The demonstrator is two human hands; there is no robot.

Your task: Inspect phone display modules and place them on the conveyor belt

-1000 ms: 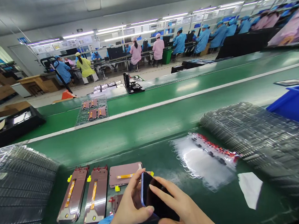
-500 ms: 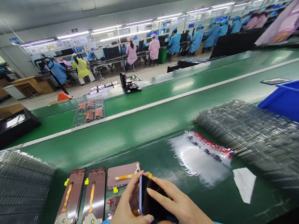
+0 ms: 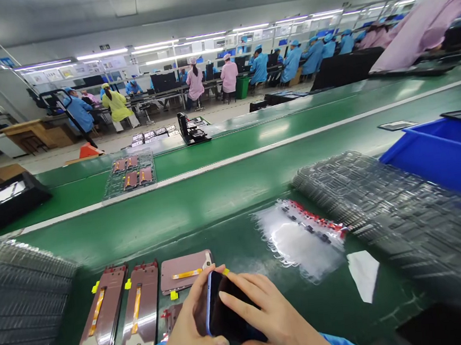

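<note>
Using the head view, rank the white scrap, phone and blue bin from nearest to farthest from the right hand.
From the right hand:
1. Phone: nearest, touched by its fingers.
2. White scrap: to its right, on the green surface.
3. Blue bin: farthest, ahead and farther right, beyond the scrap.

Beyond the phone [image 3: 225,316], we are finding free surface [image 3: 234,242]; brown panels [image 3: 182,265] are blocking left, plastic films [image 3: 297,241] and trays [image 3: 380,203] right.

Pale wall [image 3: 187,28], gry ceiling [image 3: 62,21], bright tube lts [image 3: 101,54] in bkgd, lt flr [image 3: 226,113], wood desk [image 3: 25,128] at L
</note>
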